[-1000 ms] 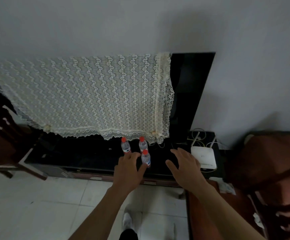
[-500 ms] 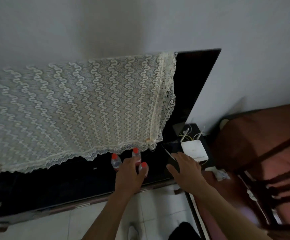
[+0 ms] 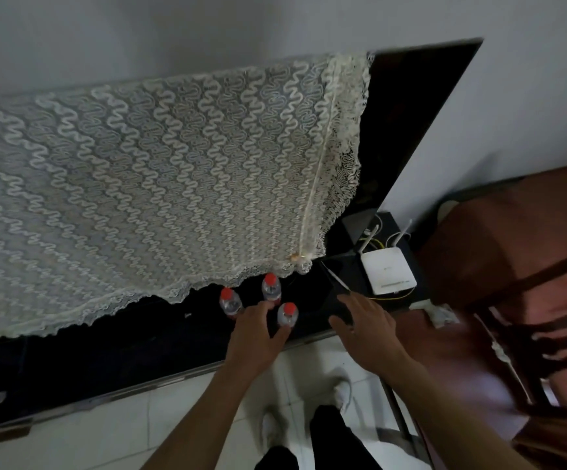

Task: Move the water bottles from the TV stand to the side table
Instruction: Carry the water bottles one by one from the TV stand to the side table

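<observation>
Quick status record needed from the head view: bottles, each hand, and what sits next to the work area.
bottles: three red-capped water bottles upright on the TV stand, none moved yet
left hand: among the bottles, fingers reaching around the nearest; grip not clear
right hand: open, holds nothing
nearby: white router to the right; lace cloth draped over the TV

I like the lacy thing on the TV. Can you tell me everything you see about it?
The lace cloth is cream, see-through fabric with rows of wavy squiggles and a frilly, scalloped edge. It is draped over the TV, covering most of the screen and leaving the right strip bare. A seam runs down near its right side to a small knot at the corner. Its lower edge hangs just above three bottles on the stand. Neither hand touches it.
</observation>
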